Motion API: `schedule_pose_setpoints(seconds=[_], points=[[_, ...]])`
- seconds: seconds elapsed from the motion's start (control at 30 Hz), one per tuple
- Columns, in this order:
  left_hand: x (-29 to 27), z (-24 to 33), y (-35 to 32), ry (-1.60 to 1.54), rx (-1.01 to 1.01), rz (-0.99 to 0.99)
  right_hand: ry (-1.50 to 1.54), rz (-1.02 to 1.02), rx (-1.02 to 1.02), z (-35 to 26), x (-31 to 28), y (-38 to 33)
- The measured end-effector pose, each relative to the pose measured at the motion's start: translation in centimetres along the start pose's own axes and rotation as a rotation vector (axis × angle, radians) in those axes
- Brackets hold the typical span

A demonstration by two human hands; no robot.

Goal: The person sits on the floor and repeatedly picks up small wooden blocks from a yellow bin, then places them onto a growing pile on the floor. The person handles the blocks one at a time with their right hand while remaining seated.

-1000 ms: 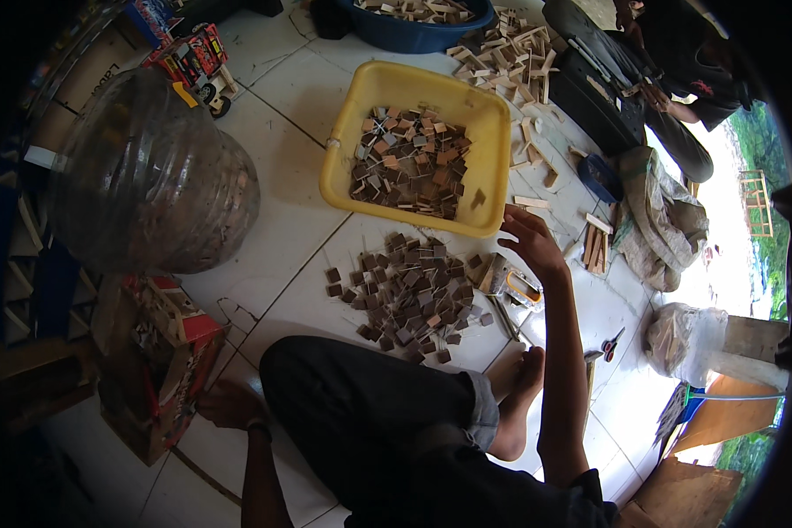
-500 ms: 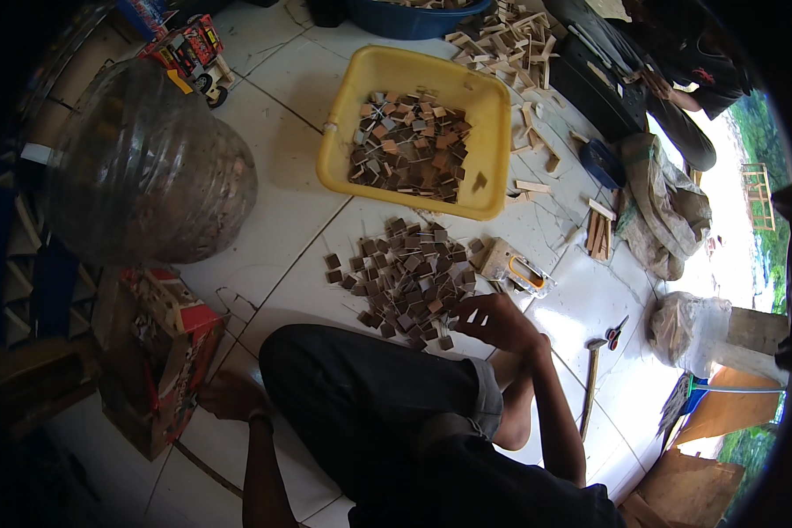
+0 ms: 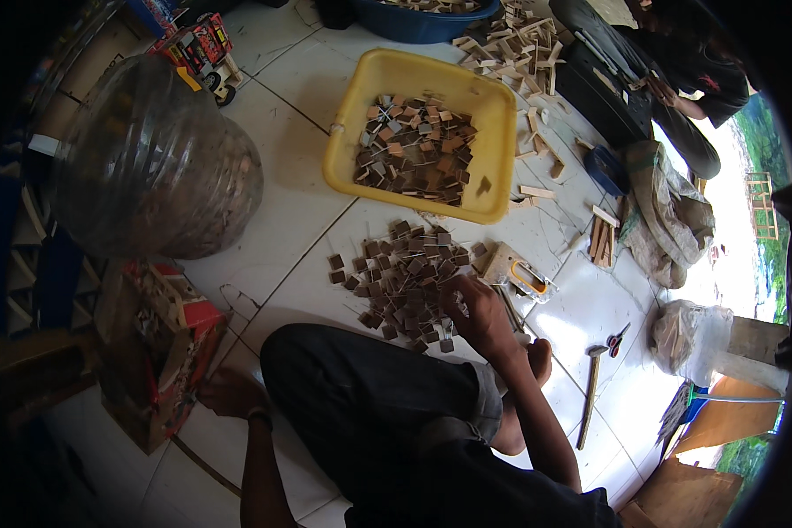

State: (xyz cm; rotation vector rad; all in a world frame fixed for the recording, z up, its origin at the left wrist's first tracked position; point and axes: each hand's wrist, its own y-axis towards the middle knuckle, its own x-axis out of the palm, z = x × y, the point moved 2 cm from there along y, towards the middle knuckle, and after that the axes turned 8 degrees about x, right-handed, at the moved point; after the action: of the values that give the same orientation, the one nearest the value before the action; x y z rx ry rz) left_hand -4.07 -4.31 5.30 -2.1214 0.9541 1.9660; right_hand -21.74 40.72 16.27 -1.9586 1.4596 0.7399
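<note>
A loose pile of small brown square pieces with thin pale sticks or nails (image 3: 405, 277) lies on the floor in front of my folded leg. At its right edge is my right hand (image 3: 477, 315), fingers curled down; whatever they pinch is hidden. My left hand (image 3: 231, 393) is at the lower right side of a wooden box with red printed panels (image 3: 163, 361), fingers closed against its edge. The box stands tilted on the floor. Just right of the pile lies a staple gun (image 3: 519, 271). Beyond the pile, a yellow plastic basin (image 3: 339, 167) holds more square pieces.
A big clear plastic bag (image 3: 158, 167) bulges at the left, near a red toy truck (image 3: 204, 48). To the right lie a hammer (image 3: 591, 396), scissors (image 3: 619, 341) and a sack (image 3: 669, 216). Wood offcuts (image 3: 524, 48) and a seated person (image 3: 700, 84) are at the far right.
My right hand has moved slightly left over the pile's edge, and its fingers have gone from spread to curled. My left hand stays at the box. The view has shifted slightly.
</note>
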Motion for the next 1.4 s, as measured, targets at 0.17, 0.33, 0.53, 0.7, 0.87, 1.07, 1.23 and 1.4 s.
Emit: schedule_pose_setpoints(seconds=[0.17, 0.33, 0.53, 0.7, 0.87, 1.07, 1.23, 1.4], points=[[-0.4, 0.2, 0.1, 0.009, 0.008, -0.039, -0.053, -0.176, 0.154, -0.2, 0.3, 1.4], [-0.8, 0.4, 0.2, -0.007, -0.019, -0.066, -0.118, -0.116, 0.006, -1.2, 0.5, 2.0], [-0.5, 0.2, 0.0, 0.013, 0.018, -0.019, -0.229, -0.074, -0.048, -1.4, 0.7, 1.2], [-0.3, 0.1, 0.0, -0.028, 0.002, -0.012, -0.06, -0.123, 0.039, -0.5, -0.3, 1.5], [-0.8, 0.1, 0.1, -0.061, -0.01, -0.059, -0.083, -0.151, 0.033, -0.5, -0.9, 2.0], [-1.2, 0.4, 0.4, -0.062, -0.02, -0.098, -0.121, -0.117, 0.044, -0.6, 0.4, 2.9], [-1.1, 0.4, 0.3, -0.04, -0.018, -0.085, -0.092, 0.093, 0.089, -0.1, 2.3, 2.6], [-0.9, 0.4, 0.3, -0.014, -0.034, -0.098, -0.128, 0.046, 0.171, -0.6, 2.8, 2.3]])
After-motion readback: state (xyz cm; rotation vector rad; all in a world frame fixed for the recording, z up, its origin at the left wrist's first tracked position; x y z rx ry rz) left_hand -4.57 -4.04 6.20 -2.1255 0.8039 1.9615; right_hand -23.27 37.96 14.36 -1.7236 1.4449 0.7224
